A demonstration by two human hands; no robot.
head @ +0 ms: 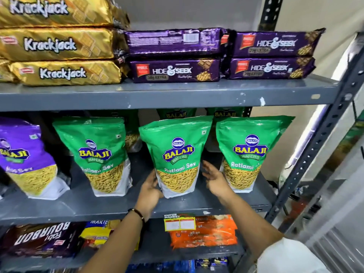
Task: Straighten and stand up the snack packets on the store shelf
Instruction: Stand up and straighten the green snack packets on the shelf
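Note:
Three green Balaji Ratlami Sev packets stand upright on the grey middle shelf [118,205]: a left packet [100,154], a middle packet [177,154] and a right packet [248,152]. My left hand [150,191] rests against the lower left side of the middle packet, fingers spread. My right hand [213,179] hovers just right of that packet with its fingers apart, holding nothing. More green packets [224,115] stand behind the front row, mostly hidden. A purple Balaji packet [25,156] stands at the far left, leaning a little.
The shelf above carries stacked gold Krackjack packs [59,44] and purple Hide & Seek packs [222,56]. The shelf below holds Bourbon packs [41,239], yellow packs and orange packs [204,231] behind a yellow price tag [179,223]. A slotted metal upright [323,134] bounds the right side.

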